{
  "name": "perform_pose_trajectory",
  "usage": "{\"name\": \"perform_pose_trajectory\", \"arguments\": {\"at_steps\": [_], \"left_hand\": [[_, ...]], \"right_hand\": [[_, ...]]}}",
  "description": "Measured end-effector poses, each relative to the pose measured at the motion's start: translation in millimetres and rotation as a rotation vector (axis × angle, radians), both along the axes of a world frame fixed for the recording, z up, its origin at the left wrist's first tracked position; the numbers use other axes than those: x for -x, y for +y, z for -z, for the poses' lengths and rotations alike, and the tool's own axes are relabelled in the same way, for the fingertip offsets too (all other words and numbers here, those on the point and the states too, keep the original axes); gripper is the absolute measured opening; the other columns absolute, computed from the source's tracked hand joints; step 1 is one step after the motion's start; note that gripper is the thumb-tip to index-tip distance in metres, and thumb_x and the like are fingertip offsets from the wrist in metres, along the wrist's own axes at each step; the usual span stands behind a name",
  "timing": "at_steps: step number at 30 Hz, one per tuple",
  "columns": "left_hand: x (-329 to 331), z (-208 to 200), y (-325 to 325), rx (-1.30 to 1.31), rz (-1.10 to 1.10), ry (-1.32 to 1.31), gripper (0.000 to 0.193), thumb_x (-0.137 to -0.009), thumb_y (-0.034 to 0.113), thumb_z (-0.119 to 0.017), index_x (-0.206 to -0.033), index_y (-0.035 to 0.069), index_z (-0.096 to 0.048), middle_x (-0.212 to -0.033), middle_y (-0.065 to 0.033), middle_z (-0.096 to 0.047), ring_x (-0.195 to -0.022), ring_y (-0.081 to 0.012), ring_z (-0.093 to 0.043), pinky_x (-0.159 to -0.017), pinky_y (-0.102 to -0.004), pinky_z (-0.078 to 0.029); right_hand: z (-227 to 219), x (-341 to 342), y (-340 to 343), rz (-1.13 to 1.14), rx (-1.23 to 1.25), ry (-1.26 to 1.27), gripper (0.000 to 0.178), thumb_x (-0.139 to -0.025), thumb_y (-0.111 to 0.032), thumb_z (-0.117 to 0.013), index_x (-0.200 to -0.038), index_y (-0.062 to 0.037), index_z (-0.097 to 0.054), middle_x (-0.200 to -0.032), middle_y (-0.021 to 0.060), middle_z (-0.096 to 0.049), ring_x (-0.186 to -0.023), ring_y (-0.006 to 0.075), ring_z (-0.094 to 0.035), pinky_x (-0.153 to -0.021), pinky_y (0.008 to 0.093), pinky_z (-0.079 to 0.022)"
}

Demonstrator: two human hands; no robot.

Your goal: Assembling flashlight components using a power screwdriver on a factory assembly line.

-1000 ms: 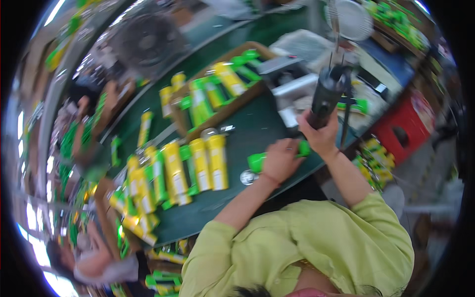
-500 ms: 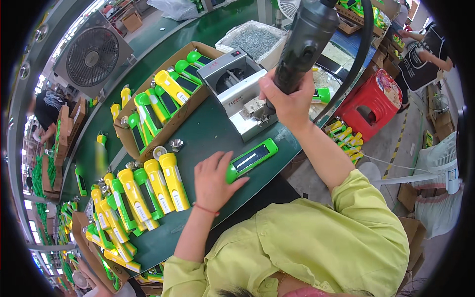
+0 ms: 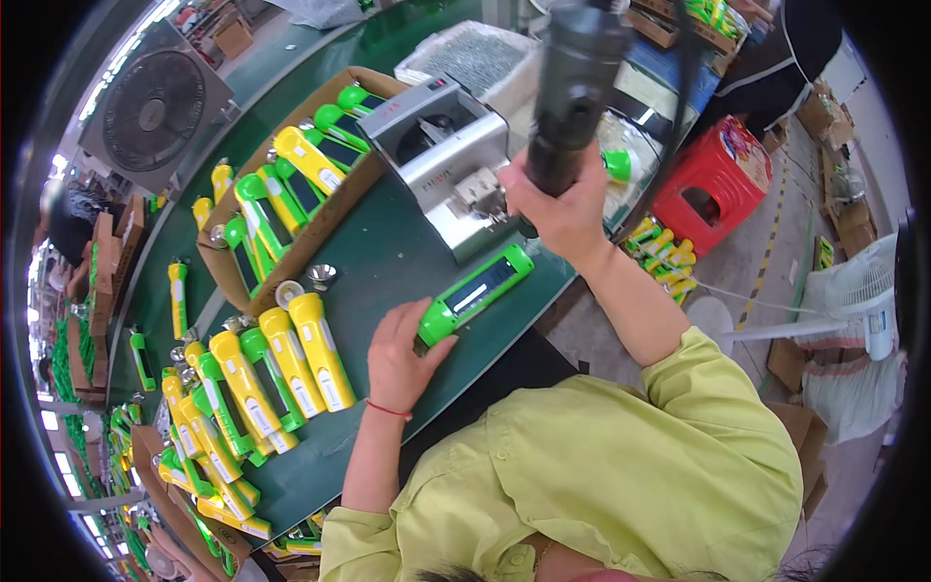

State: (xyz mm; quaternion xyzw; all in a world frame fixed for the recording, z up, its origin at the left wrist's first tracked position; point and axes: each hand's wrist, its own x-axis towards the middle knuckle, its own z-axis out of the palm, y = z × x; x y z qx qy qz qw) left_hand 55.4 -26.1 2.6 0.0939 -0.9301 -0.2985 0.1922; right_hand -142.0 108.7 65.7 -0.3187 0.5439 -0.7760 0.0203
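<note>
My right hand point(image 3: 564, 215) is wrapped round a black electric screwdriver point(image 3: 574, 107), held upright with its tip down beside a silver screw feeder point(image 3: 441, 145). A solar flashlight body point(image 3: 477, 293), green with a dark panel, lies on the green table in front of the feeder. My left hand point(image 3: 396, 361) has its thumb and fingers about the near end of that body. To the left of this hand, several yellow and green flashlights point(image 3: 315, 349) lie in a row, with a loose silver reflector cup point(image 3: 321, 277) at their far end.
Beyond the row stands a cardboard box point(image 3: 335, 209) of flashlights. A white foam tray point(image 3: 465, 60) of small screws sits behind the feeder. A red stool point(image 3: 713, 184) and a white fan point(image 3: 858, 310) stand to the right. A black cable hangs near the screwdriver.
My left thumb and fingers have drawn in round the end of the green flashlight body. The screwdriver stays by the feeder in my right hand. The whole view has shifted slightly.
</note>
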Motion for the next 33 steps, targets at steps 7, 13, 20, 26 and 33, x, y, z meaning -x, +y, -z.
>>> {"name": "perform_pose_trajectory", "arguments": {"at_steps": [7, 13, 20, 26, 33], "left_hand": [[1.2, 2.4, -0.7, 0.010, 0.002, -0.019, 0.049, -0.065, 0.013, -0.078, -0.109, 0.002, -0.059, -0.104, -0.0159, -0.060, -0.092, -0.0311, -0.060, -0.080, -0.0355, -0.049], [0.0, 4.2, 0.0, -0.003, -0.010, 0.004, 0.049, -0.065, 0.013, -0.077, -0.109, 0.002, -0.059, -0.103, -0.0156, -0.060, -0.092, -0.0305, -0.060, -0.079, -0.0355, -0.050], [-3.6, 6.2, 3.1, 0.043, -0.011, 0.031, 0.049, -0.066, 0.014, -0.077, -0.110, 0.002, -0.059, -0.103, -0.0154, -0.059, -0.091, -0.0316, -0.060, -0.076, -0.0357, -0.050], [-6.1, -1.1, 1.3, 0.047, 0.040, -0.002, 0.053, -0.066, 0.015, -0.077, -0.113, 0.003, -0.057, -0.107, -0.0150, -0.058, -0.092, -0.0312, -0.060, -0.078, -0.0353, -0.050], [1.6, 5.2, -3.9, 0.045, 0.071, 0.003, 0.055, -0.065, 0.016, -0.078, -0.114, 0.005, -0.055, -0.105, -0.0140, -0.059, -0.093, -0.0307, -0.060, -0.079, -0.0353, -0.051]], "right_hand": [[22.8, -16.5, 19.8, 0.105, 0.061, 0.095, 0.047, -0.073, 0.002, -0.068, -0.111, -0.0023, -0.042, -0.084, 0.0019, -0.053, -0.069, 0.0072, -0.055, -0.061, 0.0224, -0.047], [47.3, -19.2, 16.3, 0.146, -0.030, 0.076, 0.053, -0.074, -0.001, -0.069, -0.118, -0.0009, -0.041, -0.090, 0.0032, -0.054, -0.074, 0.0081, -0.056, -0.066, 0.0232, -0.047], [65.8, -23.8, 13.1, 0.246, -0.072, 0.272, 0.058, -0.073, -0.003, -0.070, -0.122, -0.0009, -0.039, -0.093, 0.0034, -0.055, -0.079, 0.0096, -0.056, -0.071, 0.0242, -0.047], [55.6, -27.8, 17.2, 0.154, -0.100, 0.091, 0.055, -0.075, -0.001, -0.067, -0.122, -0.0028, -0.039, -0.091, 0.0024, -0.054, -0.075, 0.0078, -0.054, -0.067, 0.0223, -0.045], [21.5, -9.5, 11.6, 0.055, 0.013, 0.075, 0.050, -0.074, 0.001, -0.068, -0.116, -0.0042, -0.041, -0.080, 0.0020, -0.056, -0.063, 0.0069, -0.055, -0.055, 0.0219, -0.045]]}}
